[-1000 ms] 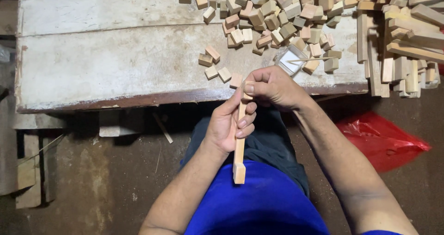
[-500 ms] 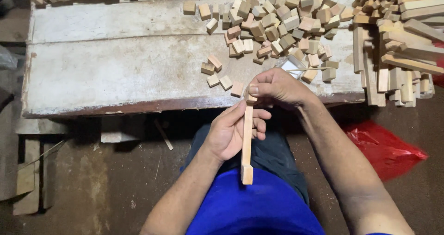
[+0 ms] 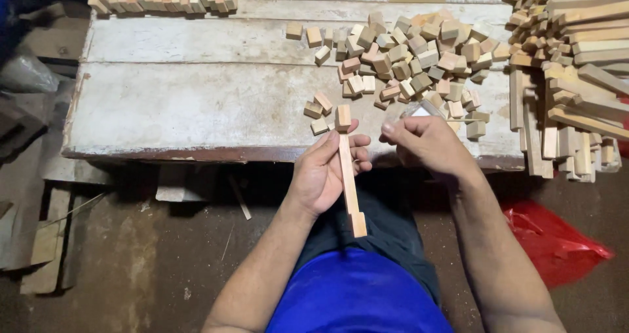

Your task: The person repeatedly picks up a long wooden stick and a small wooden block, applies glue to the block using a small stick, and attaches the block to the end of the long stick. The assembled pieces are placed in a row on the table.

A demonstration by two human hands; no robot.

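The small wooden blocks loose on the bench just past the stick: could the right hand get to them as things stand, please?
Probably yes. The right hand hovers at the bench edge, free of the wooden stick that the left hand holds, and the small blocks lie just beyond with nothing between. Whether its fingers already pinch something is unclear.

I see no labels, signs or screens from here. The nearest things to packaging are 2 bags: a crumpled red plastic bag (image 3: 557,241) on the floor, just below the front right corner of the surface (image 3: 183,110), beside my right arm, and a clear plastic bag (image 3: 26,74) off the surface's left edge, bunched and greyish.
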